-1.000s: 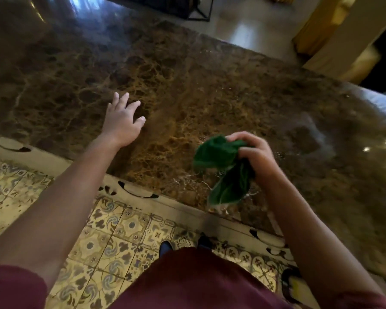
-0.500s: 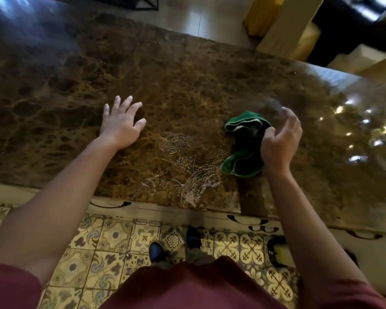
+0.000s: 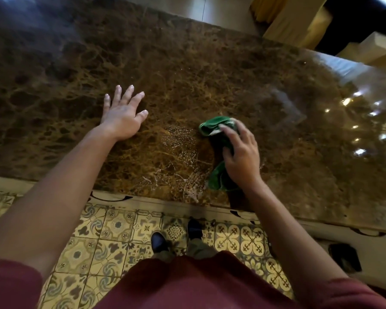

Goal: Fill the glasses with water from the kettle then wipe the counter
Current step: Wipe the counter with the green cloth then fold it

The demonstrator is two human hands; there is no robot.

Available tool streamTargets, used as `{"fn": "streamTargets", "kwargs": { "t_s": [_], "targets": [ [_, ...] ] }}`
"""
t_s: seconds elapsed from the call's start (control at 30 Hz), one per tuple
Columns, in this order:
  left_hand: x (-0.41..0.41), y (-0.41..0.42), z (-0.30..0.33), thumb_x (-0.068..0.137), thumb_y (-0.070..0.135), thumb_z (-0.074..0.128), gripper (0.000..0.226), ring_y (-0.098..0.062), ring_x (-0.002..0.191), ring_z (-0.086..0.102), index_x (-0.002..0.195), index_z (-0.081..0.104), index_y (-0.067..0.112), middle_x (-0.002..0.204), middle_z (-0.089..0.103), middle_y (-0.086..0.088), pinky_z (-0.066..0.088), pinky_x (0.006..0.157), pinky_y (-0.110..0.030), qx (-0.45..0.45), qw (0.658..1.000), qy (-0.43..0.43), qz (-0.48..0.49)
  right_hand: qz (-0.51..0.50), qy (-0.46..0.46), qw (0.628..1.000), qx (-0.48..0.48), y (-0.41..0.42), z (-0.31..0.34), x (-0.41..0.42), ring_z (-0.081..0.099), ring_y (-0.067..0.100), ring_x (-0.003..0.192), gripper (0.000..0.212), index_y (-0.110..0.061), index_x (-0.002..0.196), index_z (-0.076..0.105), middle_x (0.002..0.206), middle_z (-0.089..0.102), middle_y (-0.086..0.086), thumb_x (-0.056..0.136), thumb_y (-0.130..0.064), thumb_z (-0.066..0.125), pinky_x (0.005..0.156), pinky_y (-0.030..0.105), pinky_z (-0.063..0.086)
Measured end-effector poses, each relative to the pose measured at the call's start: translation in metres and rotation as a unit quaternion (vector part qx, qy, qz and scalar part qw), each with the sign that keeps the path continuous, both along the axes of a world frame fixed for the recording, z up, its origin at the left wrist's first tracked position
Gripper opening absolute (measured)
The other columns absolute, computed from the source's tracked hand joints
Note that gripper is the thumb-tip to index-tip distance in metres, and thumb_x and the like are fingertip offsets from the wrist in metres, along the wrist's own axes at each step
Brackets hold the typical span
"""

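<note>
A crumpled green cloth (image 3: 212,128) lies on the brown marble counter (image 3: 187,74), near its front edge. My right hand (image 3: 241,152) presses down on the cloth, fingers spread over it, covering its middle. Left of the cloth, a patch of water droplets and streaks (image 3: 178,157) shines on the stone. My left hand (image 3: 123,114) rests flat on the counter farther left, fingers apart, holding nothing. No glasses or kettle are in view.
The counter's pale front edge (image 3: 112,197) runs across the frame above a patterned tile floor (image 3: 112,237), where my shoes show. Yellow furniture (image 3: 299,25) stands beyond the far edge. Bright light reflections glint on the counter's right side (image 3: 354,121).
My right hand lowered the green cloth from the air onto the counter and now lies flat on top of it. The left hand stayed planted on the stone.
</note>
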State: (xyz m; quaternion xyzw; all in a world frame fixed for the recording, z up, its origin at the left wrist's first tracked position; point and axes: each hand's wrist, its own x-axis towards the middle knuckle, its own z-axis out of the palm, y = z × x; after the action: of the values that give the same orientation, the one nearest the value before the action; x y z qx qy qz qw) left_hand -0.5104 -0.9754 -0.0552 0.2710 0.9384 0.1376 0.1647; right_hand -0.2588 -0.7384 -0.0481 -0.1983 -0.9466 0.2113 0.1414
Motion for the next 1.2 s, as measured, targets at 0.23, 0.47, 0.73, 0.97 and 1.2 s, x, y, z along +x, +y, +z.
{"fn": "streamTargets", "kwargs": {
  "t_s": [0.23, 0.47, 0.73, 0.97, 1.2],
  "targets": [
    [0.003, -0.001, 0.008, 0.108, 0.046, 0.034, 0.060, -0.021, 0.155, -0.019, 0.162, 0.014, 0.030, 0.171, -0.007, 0.002, -0.015, 0.123, -0.049, 0.000, 1.000, -0.008, -0.001, 0.096, -0.023, 0.994, -0.041, -0.041, 0.013, 0.018, 0.039, 0.028, 0.150, 0.054, -0.025, 0.150, 0.058, 0.164, 0.043, 0.007, 0.097, -0.026, 0.068, 0.122, 0.052, 0.034],
    [0.004, -0.001, 0.011, 0.108, 0.045, 0.034, 0.061, -0.022, 0.155, -0.020, 0.163, 0.013, 0.029, 0.171, -0.008, 0.001, -0.015, 0.123, -0.049, -0.001, 1.000, -0.015, -0.003, 0.233, -0.103, 0.967, 0.006, 0.003, 0.042, 0.056, 0.032, 0.034, 0.153, 0.061, -0.031, 0.147, 0.060, 0.167, 0.036, 0.008, 0.087, -0.027, 0.074, 0.114, 0.059, 0.043],
    [0.002, -0.001, 0.014, 0.108, 0.043, 0.038, 0.061, -0.023, 0.155, -0.019, 0.162, 0.014, 0.029, 0.171, -0.007, 0.000, -0.014, 0.123, -0.049, 0.003, 1.000, -0.025, -0.005, 0.138, -0.068, 0.987, 0.055, -0.064, 0.023, 0.052, 0.048, 0.032, 0.127, 0.069, -0.027, 0.132, 0.065, 0.145, 0.045, 0.011, 0.072, -0.052, 0.088, 0.100, 0.051, 0.053],
    [-0.001, -0.010, 0.029, 0.108, 0.026, 0.045, 0.053, -0.021, 0.156, -0.013, 0.159, 0.030, 0.026, 0.171, 0.005, 0.001, -0.013, 0.124, -0.046, 0.080, 0.993, -0.090, 0.009, 0.029, -0.076, 0.993, 0.088, -0.137, 0.032, 0.019, 0.054, 0.033, 0.125, 0.079, -0.025, 0.142, 0.058, 0.143, 0.051, 0.012, 0.083, -0.078, 0.061, 0.104, 0.050, 0.050],
    [0.003, -0.008, 0.029, 0.106, 0.023, 0.047, 0.057, -0.023, 0.157, -0.011, 0.160, 0.028, 0.025, 0.171, 0.005, 0.000, -0.010, 0.125, -0.047, 0.061, 0.996, -0.060, 0.006, 0.386, -0.009, 0.912, 0.136, -0.072, 0.059, 0.005, 0.026, 0.036, 0.159, 0.045, -0.032, 0.137, 0.069, 0.166, 0.043, 0.007, 0.092, -0.037, 0.078, 0.125, 0.060, 0.027]
  ]
}}
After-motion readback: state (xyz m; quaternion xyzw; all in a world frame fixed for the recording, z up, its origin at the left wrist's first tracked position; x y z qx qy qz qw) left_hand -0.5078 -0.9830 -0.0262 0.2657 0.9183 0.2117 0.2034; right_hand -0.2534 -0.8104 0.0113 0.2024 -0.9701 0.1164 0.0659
